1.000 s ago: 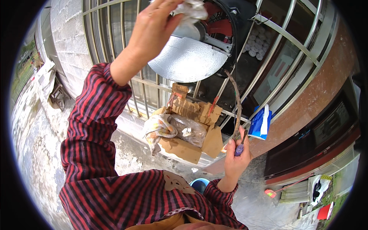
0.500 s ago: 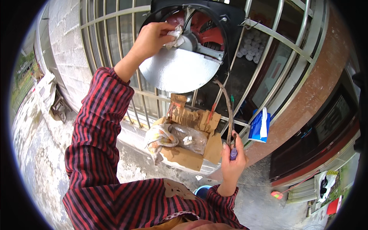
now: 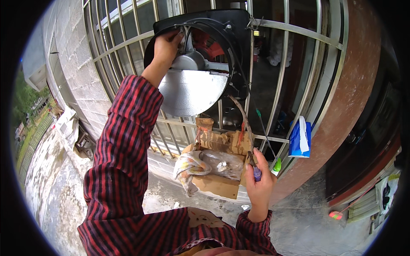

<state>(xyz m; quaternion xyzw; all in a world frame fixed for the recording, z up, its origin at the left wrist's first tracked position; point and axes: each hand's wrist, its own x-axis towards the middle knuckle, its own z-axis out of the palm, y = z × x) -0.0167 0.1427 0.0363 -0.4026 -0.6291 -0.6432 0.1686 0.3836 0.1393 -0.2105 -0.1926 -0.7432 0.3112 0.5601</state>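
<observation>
Black fan point(image 3: 191, 61) at window bars point(image 3: 294, 29), left hand point(image 3: 165, 50) inside its ring upper left, fingers bent, can't tell if gripping anything, right hand point(image 3: 261, 184) below with fingers wrapped round purple-handled tool point(image 3: 257, 173) beside brown stick point(image 3: 242, 110).

Grey block wall point(image 3: 81, 68) left; metal window bars point(image 3: 282, 72) ahead; reddish-brown wall point(image 3: 363, 42) right; stained concrete ground point(image 3: 55, 179); daylight.

Your L fingers point(image 3: 170, 36) reach into the fan point(image 3: 190, 61), tips hidden; can't tell what they're on. R fingers point(image 3: 261, 161) partly hide purple handle point(image 3: 257, 173); stick's point(image 3: 242, 111) lower end unclear. Behind bars point(image 3: 294, 29), too dark to ID much. Btm edge cuts your shirt point(image 3: 115, 230).
</observation>
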